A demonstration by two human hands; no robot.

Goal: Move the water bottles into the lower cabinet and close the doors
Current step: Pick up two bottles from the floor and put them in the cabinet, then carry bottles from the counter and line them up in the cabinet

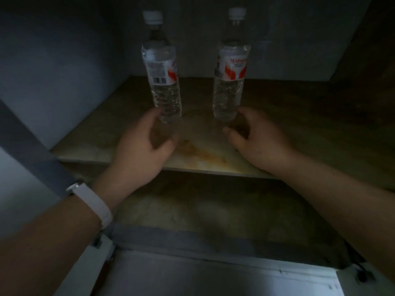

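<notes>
1. We are seeing the left water bottle standing upright on the shelf inside the dim cabinet, its long axis vertical and its white cap pointing up towards the back wall.
2. The right water bottle is standing upright beside it, apart from it, with its cap up too; both red-and-white labels are facing us.
3. Our left hand is reaching forward over the shelf's front edge, palm turned inward, with the thumb lying beside the left bottle's base and the fingers curling just in front of it.
4. Our right hand is mirroring that pose at the right bottle's base, thumb on the outer side and fingers bending inward below it.
5. With the blur, we are not managing to tell whether either hand is gripping its bottle or only cupping near it.
6. Both forearms are stretching in from the lower corners; a white wristband is sitting on the left wrist.
7. A lower cabinet floor is showing beneath the shelf.
</notes>
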